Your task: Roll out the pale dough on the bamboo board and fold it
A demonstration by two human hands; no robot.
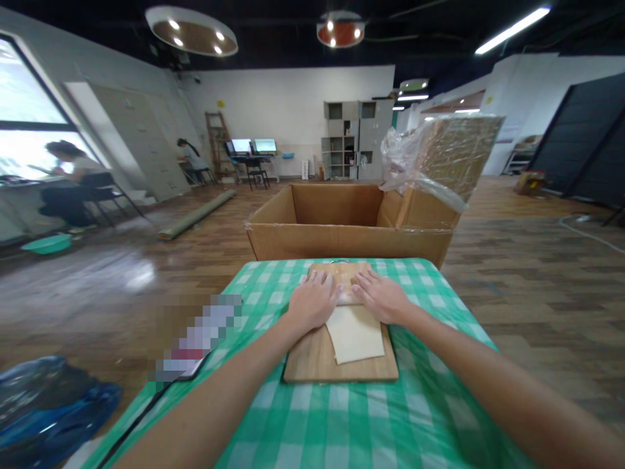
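A pale flat sheet that looks like dough [357,335] lies on a wooden cutting board [310,361], its near end spreading toward me with a straight lower edge. On the far left part of the board rests my left hand [313,298], palm down, fingers stretched forward beside the sheet's upper end. Opposite it, my right hand [383,298] lies flat with its fingers angled inward over the board's far right part. Neither hand grips anything that I can see. What is beneath the palms is hidden, and the sheet's far end is partly covered.
The board sits on a green-and-white checked tablecloth [322,423]. A pixelated device [202,342] with a black cable lies at the table's left edge. Beyond the table stands a large open cardboard box [342,240]. A blue plastic bag [58,410] is at lower left; two people sit farther back.
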